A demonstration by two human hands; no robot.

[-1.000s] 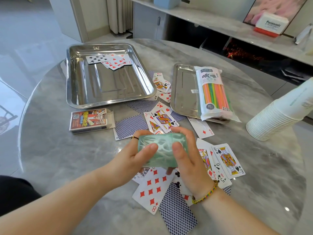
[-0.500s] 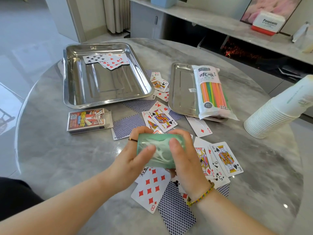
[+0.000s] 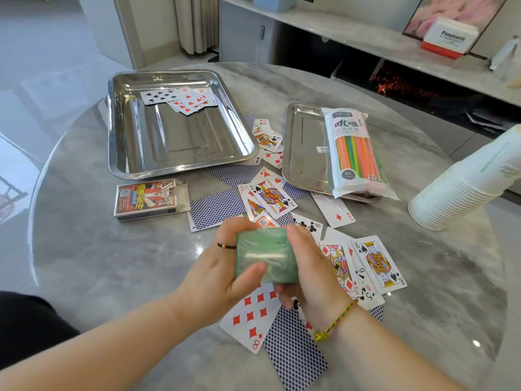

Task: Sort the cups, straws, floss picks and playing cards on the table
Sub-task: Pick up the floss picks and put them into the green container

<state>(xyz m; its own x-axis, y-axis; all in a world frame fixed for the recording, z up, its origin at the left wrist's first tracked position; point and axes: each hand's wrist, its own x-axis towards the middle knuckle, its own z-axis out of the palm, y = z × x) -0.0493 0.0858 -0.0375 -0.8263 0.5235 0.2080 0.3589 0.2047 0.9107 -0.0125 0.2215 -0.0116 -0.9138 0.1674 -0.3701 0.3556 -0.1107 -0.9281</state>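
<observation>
My left hand (image 3: 217,273) and my right hand (image 3: 313,273) both grip a green translucent floss pick box (image 3: 266,253) just above the table, near its front middle. Loose playing cards (image 3: 270,193) lie scattered under and around my hands, some face up, some face down. A few cards (image 3: 183,100) sit in the large steel tray (image 3: 135,165) at the back left. A bag of coloured straws (image 3: 355,153) lies across the small steel tray (image 3: 298,153). A stack of white paper cups (image 3: 462,190) lies on its side at the right.
A red card box (image 3: 146,198) with an open flap rests in front of the large tray. The round grey marble table (image 3: 98,263) ends close at the left and front. A shelf with a Panasonic box (image 3: 451,38) runs behind.
Both hands have turned the floss pick box between them, so its plain green side now faces up. The hands stay over the same cards.
</observation>
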